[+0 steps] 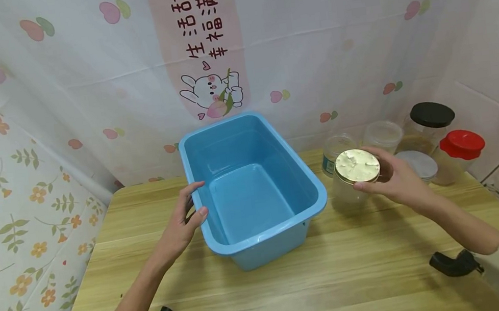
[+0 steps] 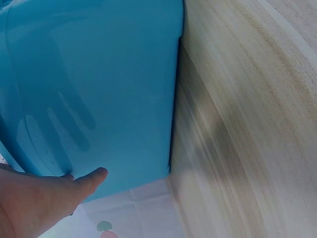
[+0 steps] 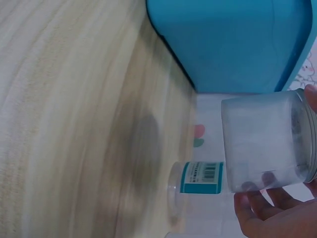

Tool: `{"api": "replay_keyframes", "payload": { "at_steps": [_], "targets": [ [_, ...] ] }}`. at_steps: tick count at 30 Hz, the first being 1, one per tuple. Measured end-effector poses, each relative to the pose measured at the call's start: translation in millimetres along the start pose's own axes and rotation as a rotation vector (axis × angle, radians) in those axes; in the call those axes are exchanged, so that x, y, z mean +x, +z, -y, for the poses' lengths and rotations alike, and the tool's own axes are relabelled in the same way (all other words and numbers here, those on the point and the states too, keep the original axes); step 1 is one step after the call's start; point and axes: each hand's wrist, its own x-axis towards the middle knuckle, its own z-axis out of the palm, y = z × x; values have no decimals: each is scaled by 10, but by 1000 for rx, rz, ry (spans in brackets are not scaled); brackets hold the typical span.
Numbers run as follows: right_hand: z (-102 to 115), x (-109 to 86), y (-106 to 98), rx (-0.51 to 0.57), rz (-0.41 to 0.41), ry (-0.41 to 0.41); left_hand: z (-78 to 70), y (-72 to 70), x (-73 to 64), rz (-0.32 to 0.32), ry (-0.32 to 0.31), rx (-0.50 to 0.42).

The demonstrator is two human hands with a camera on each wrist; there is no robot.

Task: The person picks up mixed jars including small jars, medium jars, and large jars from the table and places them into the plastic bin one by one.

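Observation:
My right hand (image 1: pixel 395 177) grips a clear plastic jar (image 3: pixel 262 144) with a dented gold lid (image 1: pixel 357 165), thumb on the near side and fingers round the far side. The jar is raised off the table, beside the right wall of a blue plastic basin (image 1: pixel 259 241). Nothing lies inside the basin. At the basin's left rim, my left hand (image 1: pixel 181 227) touches with thumb and forefinger spread apart; the left wrist view has one finger (image 2: pixel 91 181) stretched along the outer wall.
Behind the raised jar stand a labelled clear jar (image 3: pixel 202 177), a clear-lidded jar (image 1: pixel 383 135), a black-lidded jar (image 1: pixel 432 115), a white-lidded jar (image 1: pixel 418 164) and a red-lidded jar (image 1: pixel 462 144). A patterned curtain (image 1: pixel 310 41) hangs behind the wooden table (image 1: pixel 293 294).

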Motion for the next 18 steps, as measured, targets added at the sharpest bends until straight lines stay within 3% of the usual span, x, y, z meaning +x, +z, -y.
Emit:
{"api": "replay_keyframes", "payload": {
  "at_steps": [18],
  "targets": [
    [184, 112, -53, -1, 17, -37, -23, 11, 6, -6, 0, -7]
  ]
}}
